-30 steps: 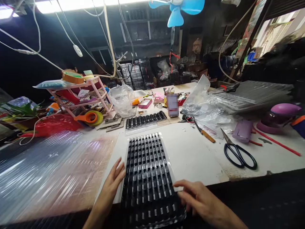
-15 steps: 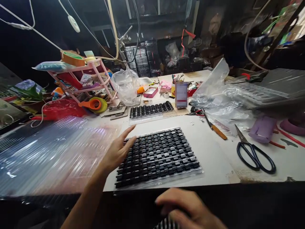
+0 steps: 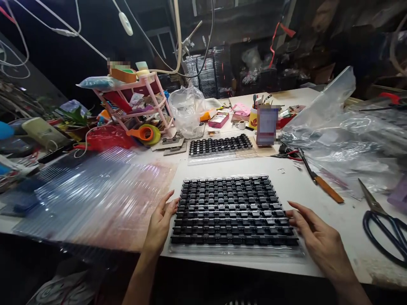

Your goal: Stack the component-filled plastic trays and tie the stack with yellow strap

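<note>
A clear plastic tray point(image 3: 235, 250) filled with rows of small black parts point(image 3: 230, 212) lies near the table's front edge. My left hand point(image 3: 161, 222) is at its left side, thumb and fingers curled at the rim. At the opposite side, my right hand point(image 3: 321, 237) has its fingertips at the right rim, its index finger raised a little. Both hands hold the tray between them. Behind it lies a second tray of black parts point(image 3: 221, 145), apart from both hands.
Clear ribbed plastic sheets point(image 3: 95, 199) cover the left of the table. On the right are scissors point(image 3: 383, 220), a wooden-handled tool point(image 3: 329, 189) and crumpled plastic bags point(image 3: 337, 140). A pink rack point(image 3: 136, 95) and a phone-like screen point(image 3: 267, 125) stand farther back.
My right hand has come up from below the table edge to the tray's right side. My left hand has moved down its left side. The tray now lies squarer, and the view has shifted left.
</note>
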Available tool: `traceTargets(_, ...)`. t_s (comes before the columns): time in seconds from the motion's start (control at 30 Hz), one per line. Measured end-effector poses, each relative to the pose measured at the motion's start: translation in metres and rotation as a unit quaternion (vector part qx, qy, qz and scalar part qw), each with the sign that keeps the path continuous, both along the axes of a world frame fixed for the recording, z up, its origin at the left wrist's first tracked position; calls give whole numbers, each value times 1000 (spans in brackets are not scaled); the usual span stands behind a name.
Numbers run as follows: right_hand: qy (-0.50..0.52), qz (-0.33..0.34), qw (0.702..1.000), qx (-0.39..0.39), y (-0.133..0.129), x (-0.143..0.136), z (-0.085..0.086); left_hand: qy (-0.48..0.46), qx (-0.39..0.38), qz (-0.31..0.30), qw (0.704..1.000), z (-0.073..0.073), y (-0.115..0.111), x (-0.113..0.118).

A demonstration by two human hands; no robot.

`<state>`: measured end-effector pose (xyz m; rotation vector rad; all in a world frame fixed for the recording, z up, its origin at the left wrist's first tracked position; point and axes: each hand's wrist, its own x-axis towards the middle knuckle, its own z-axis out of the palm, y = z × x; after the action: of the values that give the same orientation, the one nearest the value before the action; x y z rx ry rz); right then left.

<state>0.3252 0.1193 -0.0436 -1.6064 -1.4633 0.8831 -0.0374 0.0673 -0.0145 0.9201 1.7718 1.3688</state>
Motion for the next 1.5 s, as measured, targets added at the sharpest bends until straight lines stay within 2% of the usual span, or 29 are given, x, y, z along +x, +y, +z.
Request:
traceTargets(0.1,7,-8,1000,13,2,-4,2,47,-7,-6,999,-1,4,4)
traceTargets(0.2,30,-4,999,14,1,-4,5,54,-16,6,998,-5,1,6)
traceTargets(0.53,8,16,998,61,1,-6,5,93,-72,55,992,-11,-20,6)
traceTargets(0.77,-27,33,993,109,2,-5,2,76,-63,82,992,-10,-37,11)
traceTargets(0.87,-35,32,991,126,3,-5,0,95,-57,88,990,-6,-34,17)
traceTargets(0.97,-38,24,990,134,2,-4,1,129,-51,64,988,-4,-28,20)
traceTargets(1.1,-21,6,993,112,-1,-3,4,195,-46,28,979,-11,-20,21)
traceTargets(1.3,10,25,995,97,0,-2,8,293,-66,39,953,-19,-18,28)
traceTargets(1.4,14,34,995,96,1,-1,6,302,-69,48,950,-18,-16,31)
traceTargets(1.5,25,32,994,99,-2,-2,4,230,-29,59,971,-17,-18,32)
